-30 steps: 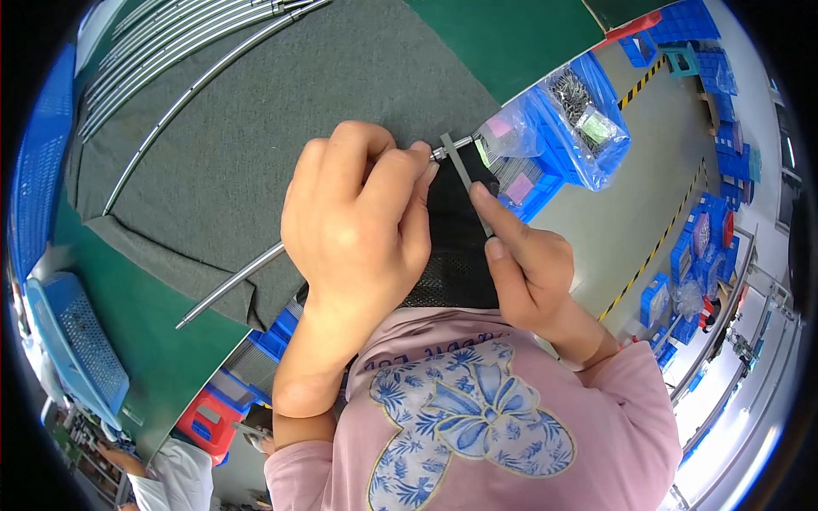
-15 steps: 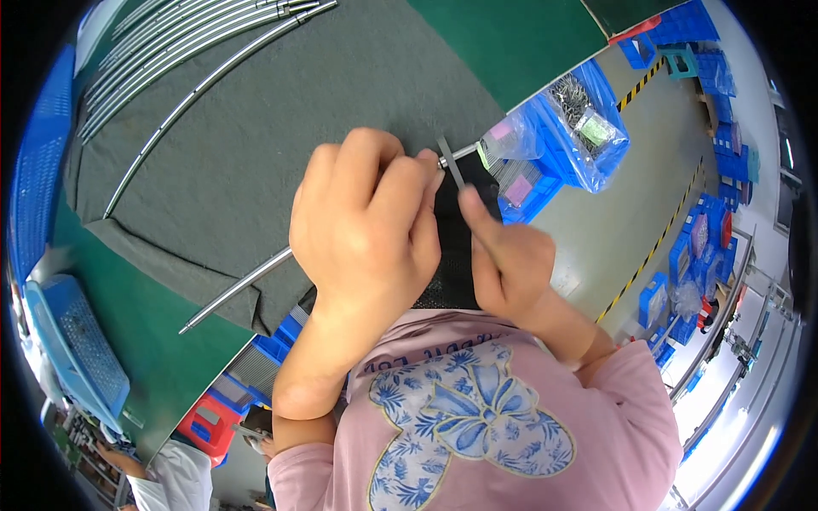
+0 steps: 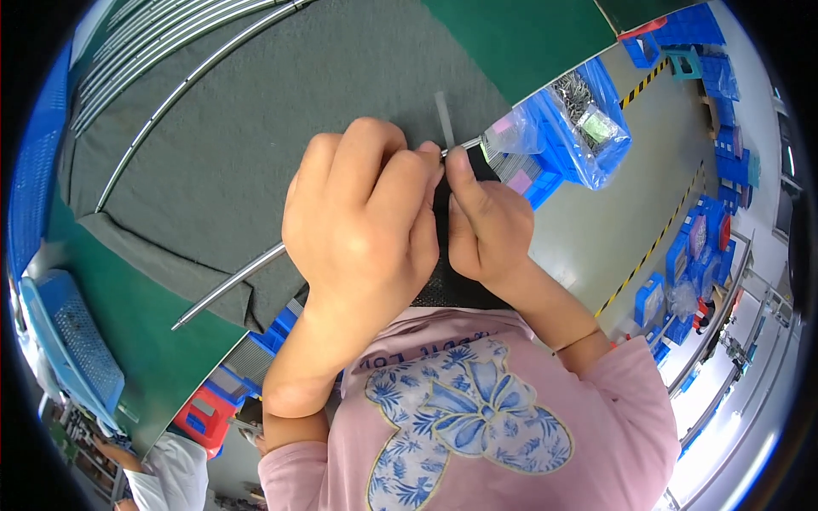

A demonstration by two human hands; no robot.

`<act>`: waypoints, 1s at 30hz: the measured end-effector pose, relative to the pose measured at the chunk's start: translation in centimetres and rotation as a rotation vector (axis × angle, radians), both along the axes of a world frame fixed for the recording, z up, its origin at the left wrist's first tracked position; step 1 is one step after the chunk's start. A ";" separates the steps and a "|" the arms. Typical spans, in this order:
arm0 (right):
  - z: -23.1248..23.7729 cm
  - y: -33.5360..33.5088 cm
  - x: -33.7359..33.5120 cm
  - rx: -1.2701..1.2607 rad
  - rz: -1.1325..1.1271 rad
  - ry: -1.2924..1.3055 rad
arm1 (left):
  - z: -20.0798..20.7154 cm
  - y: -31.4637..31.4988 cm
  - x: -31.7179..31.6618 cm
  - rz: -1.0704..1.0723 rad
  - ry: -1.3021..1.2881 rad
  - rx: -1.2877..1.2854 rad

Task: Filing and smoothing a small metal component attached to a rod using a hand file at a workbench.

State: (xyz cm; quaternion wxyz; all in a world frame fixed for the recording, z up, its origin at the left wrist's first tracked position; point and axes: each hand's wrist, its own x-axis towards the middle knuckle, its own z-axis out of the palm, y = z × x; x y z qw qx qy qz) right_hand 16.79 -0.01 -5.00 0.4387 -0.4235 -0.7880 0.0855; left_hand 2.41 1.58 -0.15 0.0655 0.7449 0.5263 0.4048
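Observation:
My left hand [image 3: 362,213] is closed around a slim shiny metal tube [image 3: 226,287], which slants from the lower left up to the right. The tube's far end shows just past my fingertips. In my right hand [image 3: 494,223], pinched under the thumb, is a thin flat grey strip that looks like a file [image 3: 444,119], blurred by motion. It crosses the tube close to my left fingertips; contact is hard to make out. A single loose tube [image 3: 183,85] lies on the dark grey cloth [image 3: 366,68], beside several more tubes [image 3: 141,68] at the far left.
The cloth covers a green tabletop [image 3: 545,51]. Off the right edge stand a bag-lined blue bin [image 3: 615,140] of small metal parts and a blue box [image 3: 550,186]. A light-blue basket [image 3: 81,341] and red stool [image 3: 203,417] are at left, near another person's white sleeve [image 3: 175,473].
My right hand has moved left and up, toward my left hand. The file has slid farther up across the tube. My left hand keeps its grip, and the whole view has shifted slightly.

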 end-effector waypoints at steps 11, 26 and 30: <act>-0.9 -0.6 0.7 0.002 0.037 0.021 | -0.1 0.1 0.0 -0.014 -0.022 -0.016; 3.2 -1.0 1.5 -0.212 0.042 -0.096 | -0.1 -0.1 0.1 0.006 0.002 -0.018; 3.3 -0.7 1.0 -0.159 -0.003 -0.158 | 0.0 0.1 -0.1 0.002 0.000 -0.017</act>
